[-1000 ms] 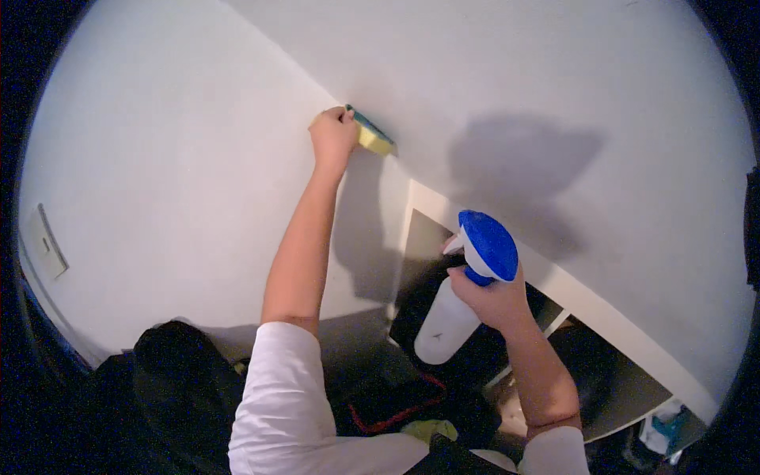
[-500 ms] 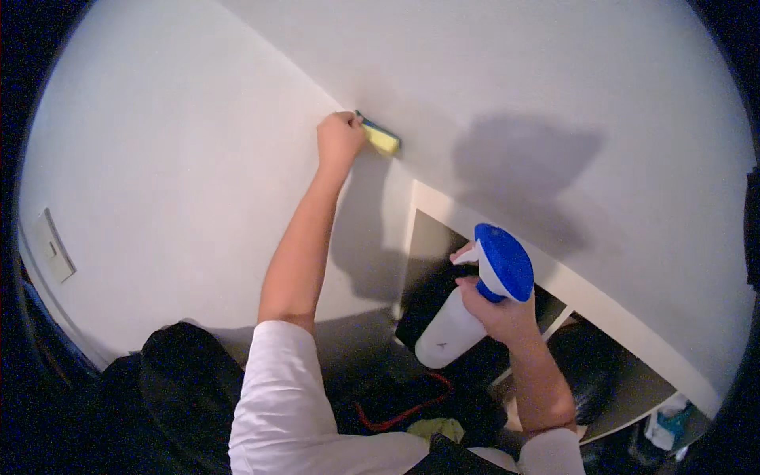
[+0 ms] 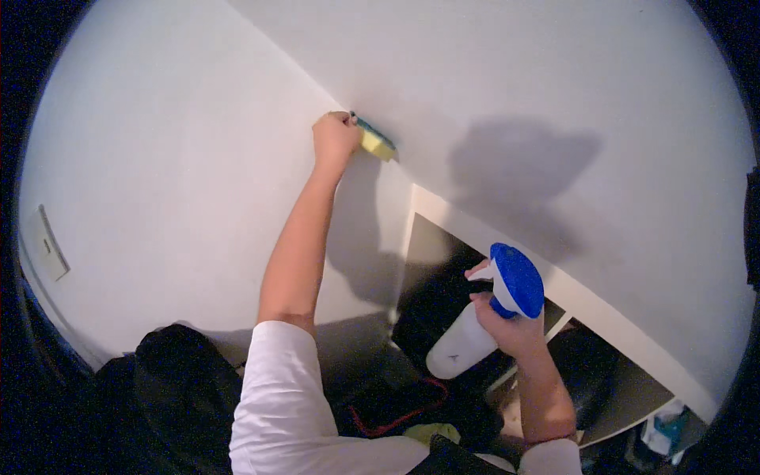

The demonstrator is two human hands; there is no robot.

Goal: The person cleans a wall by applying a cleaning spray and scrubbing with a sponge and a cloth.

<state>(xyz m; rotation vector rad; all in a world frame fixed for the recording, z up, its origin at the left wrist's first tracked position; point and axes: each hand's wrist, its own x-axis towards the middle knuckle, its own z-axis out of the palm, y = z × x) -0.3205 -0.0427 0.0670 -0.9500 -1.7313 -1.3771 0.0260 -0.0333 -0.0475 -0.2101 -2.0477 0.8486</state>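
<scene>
A yellow sponge [image 3: 375, 146] with a dark green scouring side is gripped in my left hand [image 3: 336, 139]. Its green side faces the right-hand wall, close to the corner where two pale walls meet. My fingers are closed around the sponge's upper end. Lower and to the right, my right hand [image 3: 513, 328] is wrapped round the neck of a white spray bottle [image 3: 463, 346] with a blue-topped trigger head [image 3: 518, 281]. The bottle tilts, its base toward the lower left, and my fingers lie at the trigger.
Under the right wall stands a white-framed shelf unit [image 3: 609, 332] with dark compartments. A wall switch [image 3: 52, 244] is on the left wall. Black items [image 3: 186, 380] lie at lower left, and a red cord-like strip [image 3: 396, 419] below. A white and teal package [image 3: 663, 427] sits at lower right.
My left hand and the sponge have shifted slightly left along the corner. The spray bottle in my right hand has moved a little right and down.
</scene>
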